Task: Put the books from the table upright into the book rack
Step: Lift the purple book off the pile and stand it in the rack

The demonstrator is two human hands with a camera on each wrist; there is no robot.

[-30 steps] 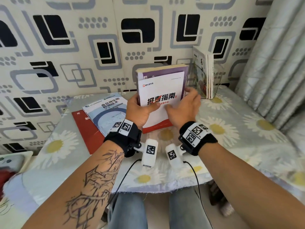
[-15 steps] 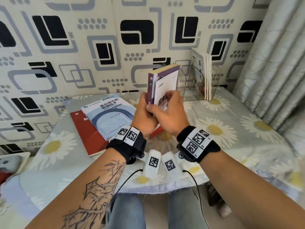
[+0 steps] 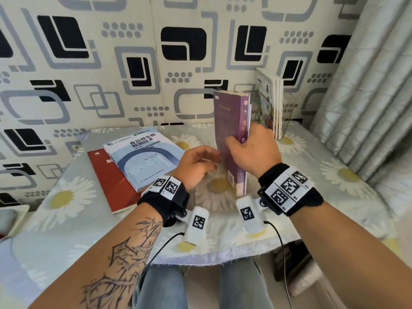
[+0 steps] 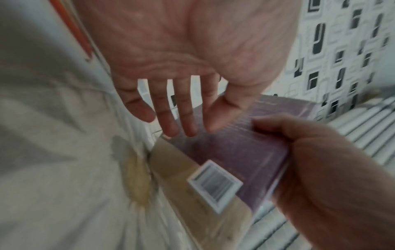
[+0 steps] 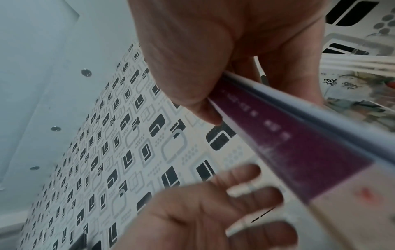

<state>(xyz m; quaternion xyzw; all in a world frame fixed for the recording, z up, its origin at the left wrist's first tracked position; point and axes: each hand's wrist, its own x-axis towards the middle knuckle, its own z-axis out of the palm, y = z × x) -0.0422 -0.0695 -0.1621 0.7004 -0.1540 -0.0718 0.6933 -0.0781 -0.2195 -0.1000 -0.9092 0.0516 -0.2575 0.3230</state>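
Observation:
My right hand [image 3: 249, 150] grips a thick purple book [image 3: 229, 130] by its spine and holds it upright above the table, spine towards me. The same purple book [image 4: 245, 145] shows a barcode on its back cover, and its spine [image 5: 299, 140] runs under my right thumb. My left hand [image 3: 198, 162] hovers just left of the book with fingers [image 4: 169, 118] spread and holding nothing. The clear book rack [image 3: 287, 112] stands at the back right with several thin books [image 3: 269, 103] upright in it. A blue book [image 3: 145, 157] lies on a red book [image 3: 111, 181] at the left.
The table [image 3: 334, 197] wears a daisy-print cloth and stands against a patterned wall [image 3: 111, 63]. A pale curtain [image 3: 367, 85] hangs close to the rack on the right. My knees in jeans [image 3: 160, 288] are below the front edge.
The purple book has turned from cover-facing to spine-facing and shifted right towards the rack. My left hand has let go of it; my right hand now holds it alone.

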